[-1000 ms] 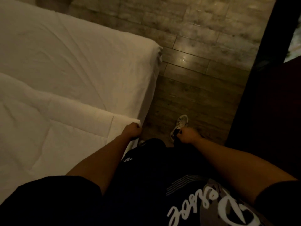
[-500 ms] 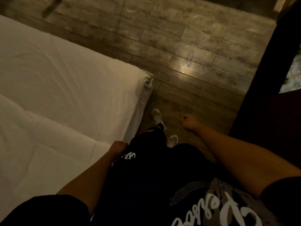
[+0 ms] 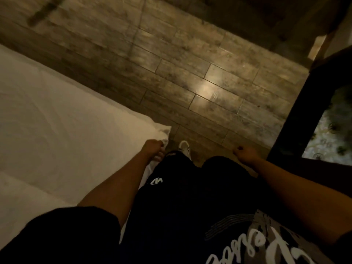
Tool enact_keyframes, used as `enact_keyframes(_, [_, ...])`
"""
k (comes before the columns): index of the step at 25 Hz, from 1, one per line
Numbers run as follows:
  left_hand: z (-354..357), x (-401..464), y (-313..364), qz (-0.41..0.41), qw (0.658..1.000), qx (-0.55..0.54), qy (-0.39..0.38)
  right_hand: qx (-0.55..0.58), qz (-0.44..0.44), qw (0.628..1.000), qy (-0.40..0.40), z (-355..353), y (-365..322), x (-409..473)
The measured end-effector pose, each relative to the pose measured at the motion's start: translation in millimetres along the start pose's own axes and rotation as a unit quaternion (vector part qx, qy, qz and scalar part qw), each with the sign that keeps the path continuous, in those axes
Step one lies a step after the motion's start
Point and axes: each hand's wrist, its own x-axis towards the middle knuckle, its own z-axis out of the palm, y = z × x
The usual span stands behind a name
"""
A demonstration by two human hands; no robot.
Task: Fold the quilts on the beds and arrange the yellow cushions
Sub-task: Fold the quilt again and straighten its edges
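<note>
I look down at the near corner of the bed, its white sheet taking up the left of the view, and my left hand sits right at that corner with its fingers curled against the white fabric; whether it actually pinches the cloth I cannot tell, since the fingertips are turned away from me. The quilt shows only as a paler, thicker band along the bottom-left edge of the bed, cut off by the frame and partly covered by my left sleeve. My right hand hangs over the wood-plank floor, curled into a loose fist with nothing in it. Between the hands, my dark trousers block the floor below, and one white shoe pokes out just beside the bed corner. A dark piece of furniture rises at the right edge, close to my right hand, with a patterned surface seen past it, dim and blurred. No cushion is in view.
</note>
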Motion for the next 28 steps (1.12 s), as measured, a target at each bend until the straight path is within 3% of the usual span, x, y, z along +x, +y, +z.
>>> enact_keyframes(4, [-13, 7, 122, 0.083, 0.996, -0.039, 0.015, -0.026, 0.0, 0.998, -0.058, -88, -31, 42])
enact_keyframes(6, [-10, 13, 132, 0.101, 0.994, -0.037, 0.01, -0.032, 0.007, 0.997, -0.077, -105, -42, 60])
enact_keyframes(9, [-27, 27, 169, 0.066, 0.995, -0.064, 0.042, -0.094, -0.01, 0.993, -0.071, -149, -116, 113])
enact_keyframes(14, [-55, 35, 165, -0.04, 0.983, -0.112, 0.14, -0.225, -0.113, 0.966, -0.055, -204, -284, 166])
enact_keyframes(16, [-55, 29, 164, -0.035, 0.972, -0.124, 0.198, -0.242, -0.142, 0.958, -0.059, -209, -346, 173])
enact_keyframes(17, [-56, 32, 165, -0.037, 0.957, -0.201, 0.206, -0.257, -0.162, 0.95, -0.067, -207, -381, 175])
enact_keyframes(18, [-60, 45, 161, -0.046, 0.963, -0.219, 0.151, -0.271, -0.181, 0.943, -0.072, -203, -414, 176])
enact_keyframes(19, [-60, 51, 159, -0.01, 0.961, -0.236, 0.144, -0.287, -0.203, 0.933, -0.077, -198, -445, 176])
enact_keyframes(21, [-74, 54, 162, -0.072, 0.934, -0.301, 0.179, -0.316, -0.233, 0.916, -0.087, -183, -500, 176])
enact_keyframes(22, [-85, 58, 163, -0.083, 0.936, -0.272, 0.209, -0.326, -0.246, 0.908, -0.092, -177, -525, 178])
enact_keyframes(24, [-112, 71, 175, -0.111, 0.953, -0.215, 0.182, -0.337, -0.26, 0.901, -0.089, -169, -567, 183])
enact_keyframes(28, [-214, 93, 220, -0.112, 0.937, -0.279, 0.179, -0.357, -0.24, 0.901, -0.048, -165, -653, 186])
